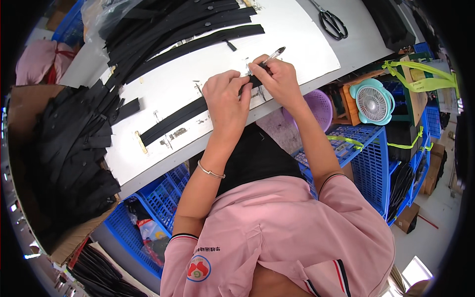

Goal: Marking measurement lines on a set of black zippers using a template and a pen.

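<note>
- Head view: the white surface [289, 37] runs slantwise across the upper middle, carrying a heap of black strips [163, 27] at its far left and black-handled scissors [333, 24] toward the far right.
- A cardboard box [24, 96] full of black pieces stands at the left; blue crates [368, 173], a purple basket [322, 106] and a teal fan [373, 101] are below and right of the surface.
- One black strip [175, 118] lies along the near edge, running beneath the hands.
- The left hand [226, 96], palm down, bends its fingers onto the strip; whether they pinch or only press, I cannot tell.
- The right hand [279, 81], just beside it, grasps a clear pen [273, 54] between its fingers, black end pointing up and right.
</note>
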`<state>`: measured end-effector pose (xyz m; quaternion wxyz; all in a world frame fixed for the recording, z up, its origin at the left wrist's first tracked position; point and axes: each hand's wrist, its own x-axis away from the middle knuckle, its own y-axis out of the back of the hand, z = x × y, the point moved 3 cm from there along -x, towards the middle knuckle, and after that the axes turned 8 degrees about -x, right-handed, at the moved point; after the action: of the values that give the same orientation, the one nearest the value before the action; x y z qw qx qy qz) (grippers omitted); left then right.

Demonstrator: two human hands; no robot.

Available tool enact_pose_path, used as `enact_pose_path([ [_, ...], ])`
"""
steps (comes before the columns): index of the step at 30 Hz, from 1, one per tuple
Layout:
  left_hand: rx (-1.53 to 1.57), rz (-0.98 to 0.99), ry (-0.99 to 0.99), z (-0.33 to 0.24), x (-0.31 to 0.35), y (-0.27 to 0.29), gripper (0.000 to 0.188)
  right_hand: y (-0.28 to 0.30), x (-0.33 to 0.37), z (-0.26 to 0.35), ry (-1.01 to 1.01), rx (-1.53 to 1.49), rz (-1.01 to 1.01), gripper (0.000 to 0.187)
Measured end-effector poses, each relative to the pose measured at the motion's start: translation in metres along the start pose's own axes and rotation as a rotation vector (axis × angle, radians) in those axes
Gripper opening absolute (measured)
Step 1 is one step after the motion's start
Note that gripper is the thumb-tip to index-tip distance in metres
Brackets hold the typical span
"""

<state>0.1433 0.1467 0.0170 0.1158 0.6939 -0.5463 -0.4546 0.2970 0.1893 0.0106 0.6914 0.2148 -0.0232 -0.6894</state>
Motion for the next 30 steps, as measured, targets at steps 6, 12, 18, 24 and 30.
enact_pose_path([
  [6, 0.0, -0.01, -0.003, -0.001, 0.0, -0.001, 0.014, 0.005, 0.002, 0.004, 0.011, 0.003, -0.026, 0.02],
  [12, -0.014, -0.017, 0.023, 0.003, -0.002, -0.001, 0.012, 0.009, 0.002, 0.0, 0.022, 0.0, 0.106, 0.02],
  [18, -0.011, -0.041, -0.034, 0.007, 0.0, 0.003, 0.016, 0.008, 0.003, 0.003, 0.096, 0.055, 0.156, 0.019],
  [24, -0.06, -0.02, 0.018, 0.051, 0.009, 0.07, 0.049, 0.011, 0.008, 0.007, -0.105, -0.205, 0.059, 0.016],
  [30, -0.545, -0.008, 0.178, 0.166, 0.023, 0.161, 0.037, -0.01, -0.002, 0.04, 0.294, 0.371, 0.196, 0.037],
])
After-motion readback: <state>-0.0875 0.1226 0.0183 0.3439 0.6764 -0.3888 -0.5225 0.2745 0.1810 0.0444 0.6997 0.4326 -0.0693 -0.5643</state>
